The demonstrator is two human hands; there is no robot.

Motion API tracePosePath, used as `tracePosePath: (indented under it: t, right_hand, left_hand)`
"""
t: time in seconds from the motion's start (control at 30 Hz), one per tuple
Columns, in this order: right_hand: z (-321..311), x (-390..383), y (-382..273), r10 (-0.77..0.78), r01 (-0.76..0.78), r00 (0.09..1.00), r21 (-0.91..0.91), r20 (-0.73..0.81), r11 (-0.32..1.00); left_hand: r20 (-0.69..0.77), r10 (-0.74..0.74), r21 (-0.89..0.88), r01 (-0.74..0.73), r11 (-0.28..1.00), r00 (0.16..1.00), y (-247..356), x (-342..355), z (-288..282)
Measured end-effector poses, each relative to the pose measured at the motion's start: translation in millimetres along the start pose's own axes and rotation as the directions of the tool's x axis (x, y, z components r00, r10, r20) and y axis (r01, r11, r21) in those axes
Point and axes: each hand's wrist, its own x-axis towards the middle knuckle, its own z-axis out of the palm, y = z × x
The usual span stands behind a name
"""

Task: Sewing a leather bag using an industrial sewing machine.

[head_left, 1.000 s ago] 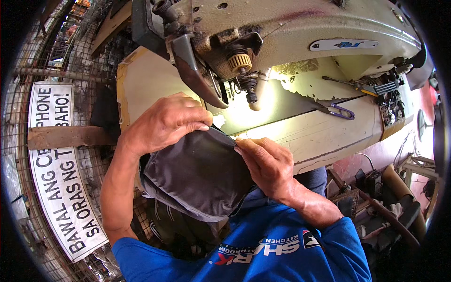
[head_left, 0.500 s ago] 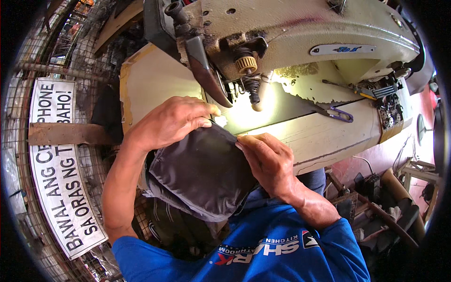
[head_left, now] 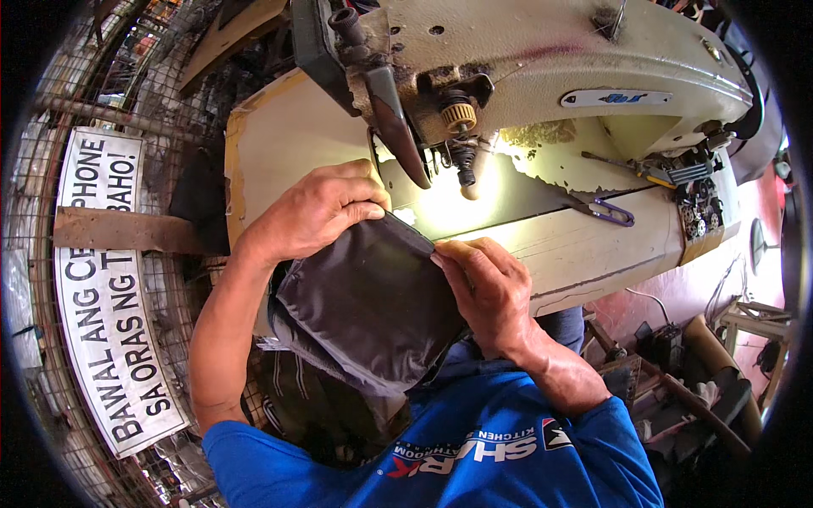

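Note:
A dark, smooth fabric piece (head_left: 373,296) with stitched edges hangs over the near edge of the sewing table. My left hand (head_left: 326,207) pinches its upper left corner. With fingers pressed together, my right hand (head_left: 487,284) grips the upper right end of the same edge, so the edge runs taut between both hands. Just beyond them stands a beige sewing machine (head_left: 542,76), its presser area lit by a bright lamp. The fabric is apart from the needle area. The layers under the fabric's top face are partly hidden.
Thread snips (head_left: 608,212) with a purple handle lie on the table (head_left: 593,245) to the right. Beyond them are a screwdriver (head_left: 644,172) and a tray of bobbins and small metal parts (head_left: 701,207). A wire mesh wall (head_left: 161,186) with a white sign (head_left: 118,339) stands at left.
Both hands keep their hold on the fabric edge. The whole view has shifted slightly, and the left hand and fabric corner sit a little farther from the machine's needle area.

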Motion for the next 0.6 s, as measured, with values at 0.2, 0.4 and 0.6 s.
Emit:
tracePosePath:
  t: [0.2, 0.4, 0.6]
  right_hand:
    - [10, 7, 7, -0.006, 0.006, 0.999, -0.001, 0.039, 1.000]
    - [18, 23, 12, 0.170, -0.101, 0.957, -0.279, 0.237, 0.955]
    - [17, 32, 21, 0.147, -0.056, 0.953, -0.324, 0.265, 0.945]
  left_hand:
    - [-0.022, -0.168, -0.035, 0.167, 0.985, 0.986, -14, 19, 0]
    - [0.043, -0.041, -0.029, 0.042, 0.999, 0.998, -57, 47, 1]
    - [0.013, 0.105, -0.173, -0.101, 0.980, 0.994, -67, 65, 8]
